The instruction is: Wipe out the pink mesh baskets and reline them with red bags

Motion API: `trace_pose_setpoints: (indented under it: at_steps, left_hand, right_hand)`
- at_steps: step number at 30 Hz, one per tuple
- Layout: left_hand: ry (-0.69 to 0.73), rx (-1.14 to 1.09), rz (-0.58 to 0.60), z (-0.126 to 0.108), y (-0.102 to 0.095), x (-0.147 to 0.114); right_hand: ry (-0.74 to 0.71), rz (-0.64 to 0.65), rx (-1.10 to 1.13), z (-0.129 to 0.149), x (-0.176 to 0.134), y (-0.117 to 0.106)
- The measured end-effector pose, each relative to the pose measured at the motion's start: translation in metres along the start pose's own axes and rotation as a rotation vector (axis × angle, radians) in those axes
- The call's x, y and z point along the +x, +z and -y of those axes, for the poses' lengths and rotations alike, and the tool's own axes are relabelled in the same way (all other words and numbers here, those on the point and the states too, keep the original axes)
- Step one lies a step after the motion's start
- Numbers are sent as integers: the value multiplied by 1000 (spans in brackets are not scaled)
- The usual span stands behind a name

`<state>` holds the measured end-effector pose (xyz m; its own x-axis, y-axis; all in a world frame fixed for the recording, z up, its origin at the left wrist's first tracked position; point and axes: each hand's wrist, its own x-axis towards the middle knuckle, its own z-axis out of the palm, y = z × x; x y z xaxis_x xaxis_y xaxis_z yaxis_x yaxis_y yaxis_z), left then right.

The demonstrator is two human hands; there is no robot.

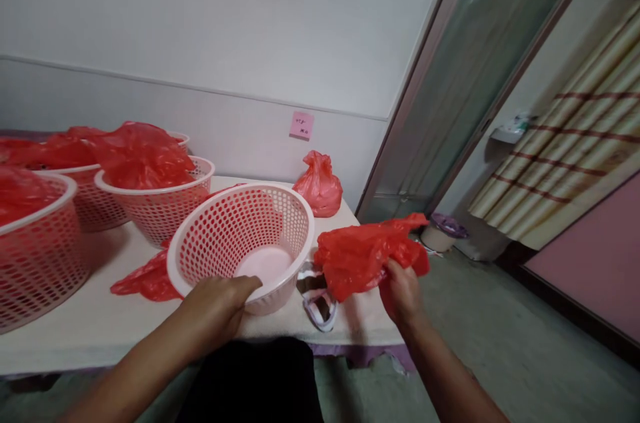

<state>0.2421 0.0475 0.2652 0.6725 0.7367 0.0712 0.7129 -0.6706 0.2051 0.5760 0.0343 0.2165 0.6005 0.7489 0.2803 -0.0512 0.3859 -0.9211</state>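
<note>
My left hand [219,308] is closed on the near rim of a white plastic basket [269,268] with holes in its wall. The basket is tilted toward me, and no contents show inside it. To its right, my right hand [401,291] grips a crumpled red plastic bag [357,253], held up over the right end of the table. Below the bag lies a striped brown, white and pink cloth item [320,303], partly covered by it. Another red plastic bag [149,278] lies on the table, partly behind the basket.
At the left stand several more white baskets [159,206] with red bags in them. A knotted red bag [319,188] sits by the wall under a pink note [301,125]. The white-covered table [120,323] ends at the right, beyond which a bin [443,234] stands on the floor.
</note>
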Motion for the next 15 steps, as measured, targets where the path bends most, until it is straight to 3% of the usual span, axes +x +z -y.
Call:
trace_pose_setpoints:
  at_steps: [4,8,12,15]
  left_hand:
    - [91,27,14,-2,-10,25]
    - [132,86,-20,-6,-8,44]
    - [133,126,-54,-9,-4,49]
    - [138,135,-75,-12,-3,46]
  right_hand:
    - [-61,8,-42,40,36,13]
    - [-162,18,-75,96,63,37]
    - [-375,166,32,145,68,84]
    - [-449,237,110,172,64,129]
